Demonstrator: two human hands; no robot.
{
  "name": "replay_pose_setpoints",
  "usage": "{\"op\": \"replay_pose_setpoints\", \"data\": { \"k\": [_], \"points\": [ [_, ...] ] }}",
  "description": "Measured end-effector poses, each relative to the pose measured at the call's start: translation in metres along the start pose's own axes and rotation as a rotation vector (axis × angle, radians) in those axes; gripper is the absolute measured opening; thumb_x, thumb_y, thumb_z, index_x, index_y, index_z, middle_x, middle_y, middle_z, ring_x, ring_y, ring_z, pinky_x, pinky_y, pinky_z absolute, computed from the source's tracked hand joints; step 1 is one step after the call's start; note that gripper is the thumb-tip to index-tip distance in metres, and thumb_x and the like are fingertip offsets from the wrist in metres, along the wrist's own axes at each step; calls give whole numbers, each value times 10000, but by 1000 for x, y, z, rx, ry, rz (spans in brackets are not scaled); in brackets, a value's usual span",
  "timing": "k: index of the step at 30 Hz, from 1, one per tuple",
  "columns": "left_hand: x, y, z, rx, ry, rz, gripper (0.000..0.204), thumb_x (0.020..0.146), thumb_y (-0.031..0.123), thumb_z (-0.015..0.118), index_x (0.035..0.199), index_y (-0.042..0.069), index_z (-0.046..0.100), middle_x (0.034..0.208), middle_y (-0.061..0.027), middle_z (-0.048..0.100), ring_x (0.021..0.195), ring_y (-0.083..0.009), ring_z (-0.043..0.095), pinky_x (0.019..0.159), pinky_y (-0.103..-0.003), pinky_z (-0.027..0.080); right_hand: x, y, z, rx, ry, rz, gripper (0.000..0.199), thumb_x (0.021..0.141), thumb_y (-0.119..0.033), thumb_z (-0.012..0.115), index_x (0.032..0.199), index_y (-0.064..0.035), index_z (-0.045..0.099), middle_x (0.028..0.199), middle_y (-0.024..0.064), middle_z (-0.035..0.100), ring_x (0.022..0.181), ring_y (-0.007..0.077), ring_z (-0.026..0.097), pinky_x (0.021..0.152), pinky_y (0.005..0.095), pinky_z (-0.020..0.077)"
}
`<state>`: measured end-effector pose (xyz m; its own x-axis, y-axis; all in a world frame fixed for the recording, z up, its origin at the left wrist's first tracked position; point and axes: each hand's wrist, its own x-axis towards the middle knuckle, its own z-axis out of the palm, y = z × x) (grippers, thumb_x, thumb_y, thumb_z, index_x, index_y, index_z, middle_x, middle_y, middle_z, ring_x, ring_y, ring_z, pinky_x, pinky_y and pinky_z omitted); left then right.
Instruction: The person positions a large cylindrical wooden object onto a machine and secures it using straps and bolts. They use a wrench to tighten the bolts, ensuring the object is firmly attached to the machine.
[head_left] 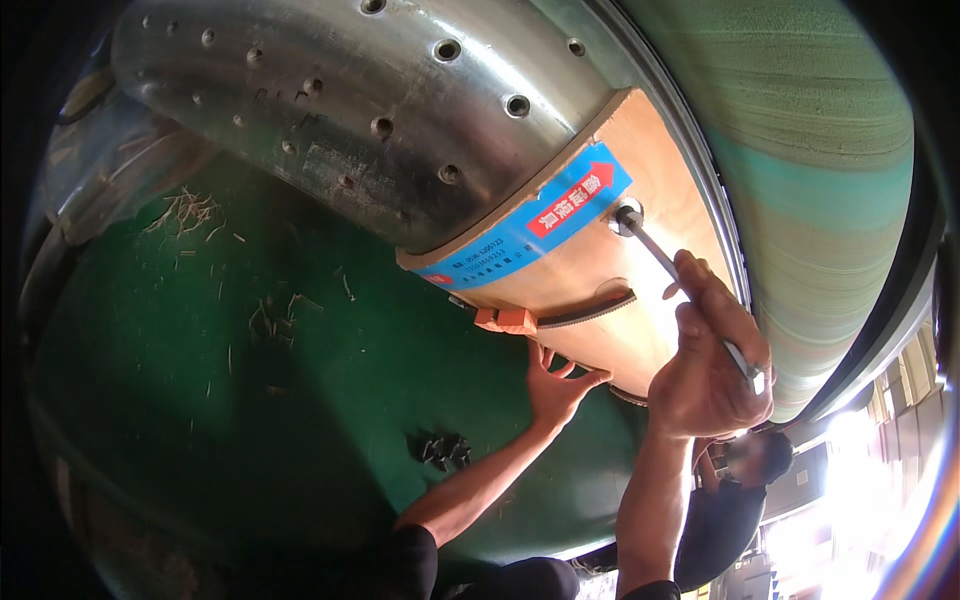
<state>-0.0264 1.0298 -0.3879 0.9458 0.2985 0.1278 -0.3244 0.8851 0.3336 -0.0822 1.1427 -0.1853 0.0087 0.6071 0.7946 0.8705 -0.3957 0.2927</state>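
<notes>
My right hand (pixel 715 360) is closed around a slim metal wrench (pixel 655 248). The wrench's far end sits at a metal-ringed hole (pixel 627 216) in a curved wooden die board (pixel 575 265). The board wraps part of a steel cylinder (pixel 420 110) dotted with threaded holes, and a blue label with a red arrow (pixel 575 210) runs along its edge. Below the board, my left hand (pixel 562 392) has its fingers spread, with thumb and fingertips against its lower edge. Orange blocks (pixel 508 320) and a curved toothed blade (pixel 590 310) stand out from the board.
A large green roller (pixel 810 200) runs close along the right. Under the cylinder lies a green surface (pixel 300 400) with scattered thin slivers (pixel 188 212) and a small pile of dark pieces (pixel 442 450). Another person in dark clothes (pixel 715 525) is at the lower right.
</notes>
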Motion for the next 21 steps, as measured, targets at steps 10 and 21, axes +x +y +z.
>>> {"op": "replay_pose_setpoints", "data": {
  "k": [10,21],
  "points": [
    [1,3,3,-12,-69,74,1089,606,126,932,1458,44,259,1405,-166,456,1307,-265,462,1118,-453,369,12,1,0,-82,80,25,188,825,26,727,964,92,618,865,246,698,805,296,723,715,331,598],
    [2,-3,-2,93,-23,-4,1136,591,177,943,1466,18,236,1390,-160,472,1289,-263,485,1079,-483,423,-2,8,8,-50,109,-37,167,833,81,672,948,66,552,897,257,676,852,335,719,725,380,617]
  ]
}}
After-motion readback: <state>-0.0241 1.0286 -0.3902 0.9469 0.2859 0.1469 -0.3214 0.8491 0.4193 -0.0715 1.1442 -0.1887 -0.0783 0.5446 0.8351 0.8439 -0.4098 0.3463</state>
